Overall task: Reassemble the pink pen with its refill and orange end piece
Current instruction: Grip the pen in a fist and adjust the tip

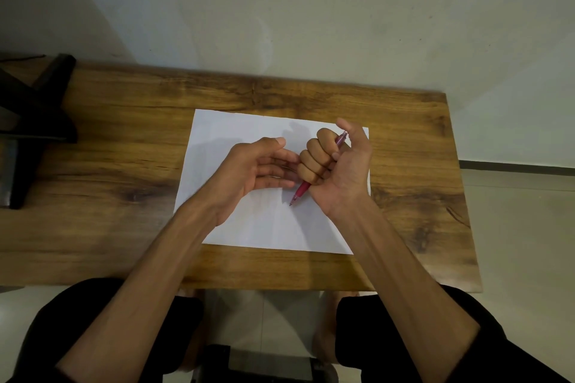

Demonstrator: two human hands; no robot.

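My right hand point(334, 165) is closed in a fist around the pink pen point(302, 190), thumb raised off it. The pen runs diagonally: its tip pokes out below the fist, pointing down-left just above the white paper point(249, 227), and its top end point(342, 137) sticks out above the fingers. My left hand point(255, 168) hovers just left of the fist, palm turned inward, fingers apart and reaching toward the right knuckles, with nothing visible in it. No separate refill or orange piece shows; the fist hides the middle of the pen.
The paper lies on a wooden table point(124, 165) set against a pale wall. A dark stand-like object point(34, 121) sits at the table's left end. The table's right edge point(460, 196) drops to a tiled floor. My knees in black show below the front edge.
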